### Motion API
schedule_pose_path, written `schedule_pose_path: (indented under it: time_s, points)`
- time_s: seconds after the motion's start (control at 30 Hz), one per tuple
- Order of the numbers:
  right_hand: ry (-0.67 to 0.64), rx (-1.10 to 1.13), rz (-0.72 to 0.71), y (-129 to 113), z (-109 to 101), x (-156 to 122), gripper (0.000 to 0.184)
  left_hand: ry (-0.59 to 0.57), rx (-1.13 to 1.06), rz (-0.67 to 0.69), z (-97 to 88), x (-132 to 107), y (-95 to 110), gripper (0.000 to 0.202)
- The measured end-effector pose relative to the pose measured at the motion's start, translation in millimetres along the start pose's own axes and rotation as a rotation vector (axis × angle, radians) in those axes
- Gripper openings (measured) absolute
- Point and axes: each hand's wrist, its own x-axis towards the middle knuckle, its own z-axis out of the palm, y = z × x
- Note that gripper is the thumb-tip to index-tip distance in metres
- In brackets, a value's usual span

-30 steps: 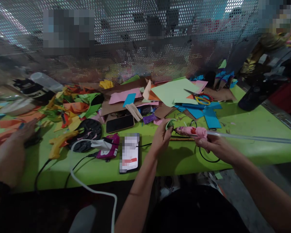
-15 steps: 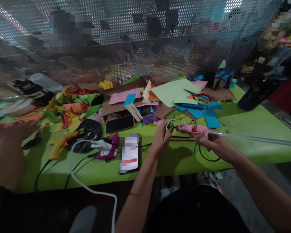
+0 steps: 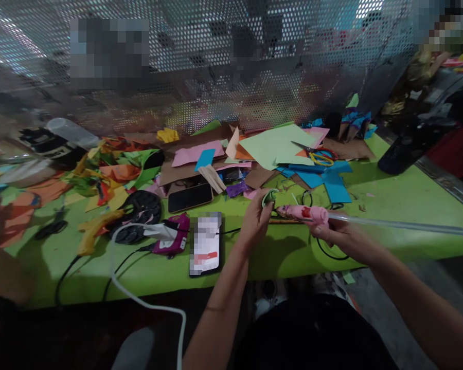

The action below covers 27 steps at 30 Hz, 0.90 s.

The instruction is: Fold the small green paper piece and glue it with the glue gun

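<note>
My left hand (image 3: 256,218) is closed on a curled piece of green paper (image 3: 269,197). In my right hand (image 3: 337,232) is a pink hot glue gun (image 3: 310,214), its nozzle pointing left at the paper. From the back of the gun a long clear glue stick (image 3: 401,224) runs out to the right. The nozzle end looks dark and close to the green paper; I cannot tell whether they touch. My fingers partly hide the gun's handle. A black cable (image 3: 332,255) loops below it.
A lit phone (image 3: 206,244), a purple power strip (image 3: 173,236) and a yellow glue gun (image 3: 96,231) lie to the left. Behind are paper sheets (image 3: 270,146), scissors (image 3: 320,155) and a dark phone (image 3: 190,198). Another person's hand (image 3: 2,246) is at far left. A dark bottle (image 3: 399,151) stands right.
My right hand and the pink glue gun have shifted slightly left and down. My left hand stays nearly still on the green paper. The other person's hand has moved left.
</note>
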Motion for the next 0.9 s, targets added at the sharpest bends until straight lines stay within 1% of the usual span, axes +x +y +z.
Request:
schedule_pose_path:
  time_s: [0.27, 0.5, 0.63, 0.77, 0.9]
  points:
    - [0.035, -0.023, 0.000, 2.0, -2.2, 1.3, 0.036, -0.017, 0.006, -0.009, -0.3, -0.9, -4.6, 0.035]
    - [-0.012, 0.002, -0.013, -0.9, -0.9, -0.8, 0.032, -0.007, 0.021, -0.006, -0.4, -0.8, -5.6, 0.037]
    - [0.003, -0.009, -0.011, -1.7, -1.4, -0.3, 0.033, -0.008, 0.016, -0.010, 0.2, -1.1, -7.0, 0.036]
    - [0.039, -0.024, -0.014, 0.8, -2.8, 0.3, 0.033, -0.008, 0.004, -0.005, 0.1, -1.3, -6.8, 0.034]
    - [0.029, -0.014, -0.021, 6.4, -2.1, 0.5, 0.030, 0.006, -0.007, 0.006, -0.1, -1.0, -6.8, 0.033]
